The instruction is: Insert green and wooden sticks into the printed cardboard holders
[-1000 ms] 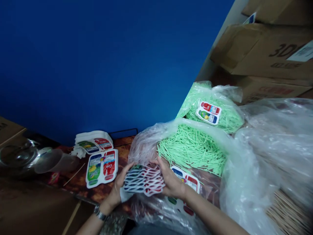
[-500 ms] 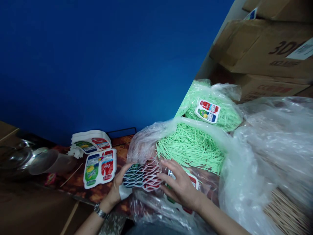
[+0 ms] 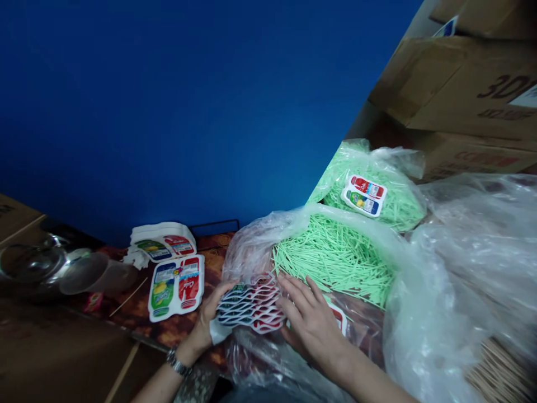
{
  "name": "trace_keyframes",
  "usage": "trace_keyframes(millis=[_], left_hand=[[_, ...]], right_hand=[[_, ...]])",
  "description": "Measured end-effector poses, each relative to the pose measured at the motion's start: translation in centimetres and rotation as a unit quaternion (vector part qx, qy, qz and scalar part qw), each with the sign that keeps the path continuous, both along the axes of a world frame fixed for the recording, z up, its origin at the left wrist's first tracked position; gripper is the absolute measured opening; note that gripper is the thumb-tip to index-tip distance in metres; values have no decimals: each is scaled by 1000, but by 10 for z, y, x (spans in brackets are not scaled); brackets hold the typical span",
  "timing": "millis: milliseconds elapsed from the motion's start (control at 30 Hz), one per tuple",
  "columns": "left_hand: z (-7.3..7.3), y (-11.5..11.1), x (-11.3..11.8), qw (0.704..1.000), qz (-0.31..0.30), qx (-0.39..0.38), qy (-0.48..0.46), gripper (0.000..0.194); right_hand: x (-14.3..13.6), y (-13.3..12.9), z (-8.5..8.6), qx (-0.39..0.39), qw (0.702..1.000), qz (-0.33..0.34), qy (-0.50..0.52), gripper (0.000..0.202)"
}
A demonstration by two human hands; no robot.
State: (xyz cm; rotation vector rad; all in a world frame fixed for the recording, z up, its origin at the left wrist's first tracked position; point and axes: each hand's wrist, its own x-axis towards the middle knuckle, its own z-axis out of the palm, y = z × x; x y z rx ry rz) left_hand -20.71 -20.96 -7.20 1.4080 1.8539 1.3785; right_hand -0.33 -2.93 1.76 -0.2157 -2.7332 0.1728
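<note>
My left hand (image 3: 213, 313) grips the left side of a stack of printed bottle-shaped cards (image 3: 251, 305), its fingers curled round the edge. The stack's layers stand apart in wavy white edges, with green, blue and red print between. My right hand (image 3: 312, 319) lies along the stack's right side, fingers stretched out and touching it. Behind the hands, a clear plastic bag (image 3: 251, 243) lies spread around a heap of thin light-green sticks (image 3: 335, 257). Partly hidden behind my right hand is another printed card (image 3: 339, 318).
To the left lie a Cola-printed card (image 3: 176, 288) and a card stack (image 3: 163, 242), beside a clear plastic cup (image 3: 90, 274) and a glass lid (image 3: 31, 266). A tied bag of green sticks (image 3: 390, 207) stands behind. Cardboard boxes (image 3: 453, 84) and crumpled plastic (image 3: 490, 224) fill the right.
My right hand's fingers have come closer together and lie against the stack's right side. The layers show more wavy white edges. The whole view has shifted slightly.
</note>
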Motion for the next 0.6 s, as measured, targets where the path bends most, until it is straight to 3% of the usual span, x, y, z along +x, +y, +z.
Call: trace_keyframes(millis=[133, 300, 400, 600], left_hand=[[3, 2, 1, 1000, 10, -7, -1, 60], [3, 3, 2, 1000, 11, -5, 3, 59], [0, 1, 2, 1000, 11, -10, 5, 60], [5, 5, 3, 999, 21, 4, 27, 56]], right_hand=[[-2, -2, 1, -22, 999, -1, -39, 23], [-4, -3, -8, 33, 999, -2, -39, 18], [-5, -3, -10, 28, 998, -1, -55, 22], [-2, 1, -4, 34, 995, 12, -93, 15]])
